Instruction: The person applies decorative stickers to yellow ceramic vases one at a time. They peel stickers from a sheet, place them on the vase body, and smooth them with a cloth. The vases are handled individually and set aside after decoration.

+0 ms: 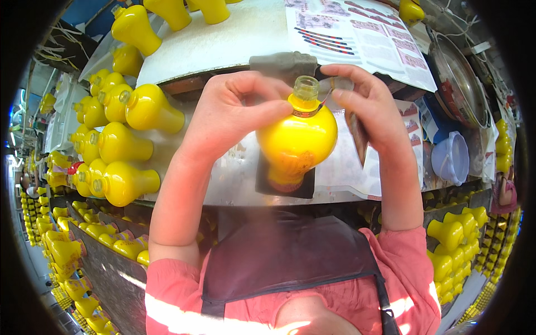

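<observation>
In front of me a glossy yellow bottle (298, 137) with a clear glass neck stands upright on a dark pad (304, 187). A narrow, dark patterned strip (304, 113) curves around the base of its neck. My left hand (240, 106) is closed at the bottle's left side, its thumb pressing by the strip. My right hand (365, 100) pinches the strip's raised end between thumb and finger, just right of the neck. The palm side of both hands is partly hidden.
Several yellow bottles (153, 109) crowd the table's left side, some lying over. Printed sheets with curved strips (329, 42) cover the back right of a white board (223, 42). A grey cloth-like lump (283, 64) lies behind the bottle. A pale bucket (450, 158) sits at right.
</observation>
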